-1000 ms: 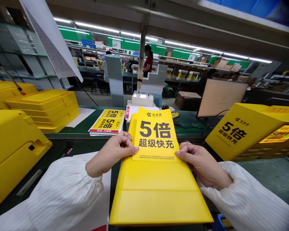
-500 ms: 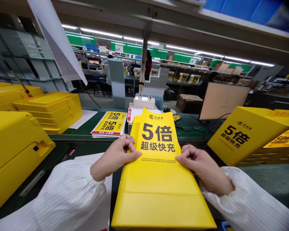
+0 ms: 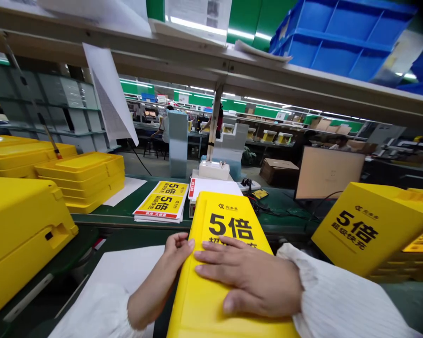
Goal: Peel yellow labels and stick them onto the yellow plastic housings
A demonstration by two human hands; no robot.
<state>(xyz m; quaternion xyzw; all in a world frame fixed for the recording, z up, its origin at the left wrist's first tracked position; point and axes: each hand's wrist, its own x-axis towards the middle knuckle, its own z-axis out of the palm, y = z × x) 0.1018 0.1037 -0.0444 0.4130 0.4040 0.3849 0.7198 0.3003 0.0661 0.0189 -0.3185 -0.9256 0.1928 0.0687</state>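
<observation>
A yellow plastic box point(image 3: 211, 281) stands in front of me, its smooth front leaning away. On its upper part lies a yellow sticker point(image 3: 229, 206) with black lettering, flat against the surface. My right hand point(image 3: 250, 277) is spread flat over the sticker's lower part and the box below it, hiding some of the print. At the box's left edge is my left hand point(image 3: 174, 256), fingers curled and thumb pressed against that edge. Under my left forearm lies a white sheet point(image 3: 127, 267).
A stack of printed sticker sheets point(image 3: 162, 202) lies behind the box. Yellow covers point(image 3: 81, 180) are piled at left, near a large yellow housing point(image 3: 21, 239). Another labelled yellow box point(image 3: 366, 225) and a monitor point(image 3: 329, 173) stand at right. A shelf beam point(image 3: 264, 72) crosses above, under blue crates point(image 3: 341, 37).
The sticker's raised top now lies flat on the box. My right hand has left the sticker's right edge and spread across it. My left hand has shifted down to the box's edge. The view has tilted upward.
</observation>
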